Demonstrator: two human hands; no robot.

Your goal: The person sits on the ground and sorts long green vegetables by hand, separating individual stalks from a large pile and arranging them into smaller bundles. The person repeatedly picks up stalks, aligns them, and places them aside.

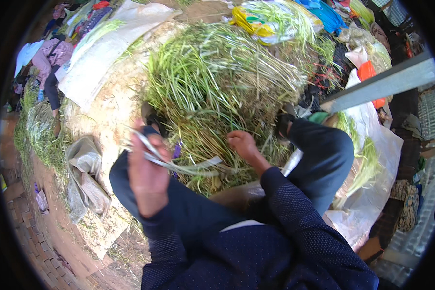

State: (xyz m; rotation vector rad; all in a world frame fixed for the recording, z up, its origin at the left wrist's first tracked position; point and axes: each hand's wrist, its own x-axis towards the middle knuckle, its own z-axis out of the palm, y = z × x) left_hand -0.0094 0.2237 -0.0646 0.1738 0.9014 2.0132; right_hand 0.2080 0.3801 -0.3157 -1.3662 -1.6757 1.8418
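- Far left of the pile of green stalks point(193, 87), a person point(53, 53) bent over, well apart from it.
- Left of the pile lay a crumpled grey sheet point(84, 169).
- At the pile's near left edge was the left hand point(150, 179), blurred by motion; its fingers seemed bent round a pale strip point(208, 163), pinching it, though the blur hid the exact grip.
- The pale strip, perhaps a leaf or stalk, hung over the near left part of the pile. Its long axis ran from the left hand rightward and a little toward the wearer, sagging in the middle; its free end turned slightly up and pointed right, toward the pile's near middle.
- What could have gone wrong there, in my judgement: being thin and limp, the strip could have slipped from a light pinch, or its loose end could have caught in the pile's tangled stems and torn if pulled fast.
- Over the pile's near middle was the right hand point(244, 146), its fingers curled; I cannot tell whether they pinched any stem. A blind pull there could have dragged out a matted clump.
- Right of the pile, a green bunch point(367, 164) lay on a white sheet point(367, 203).
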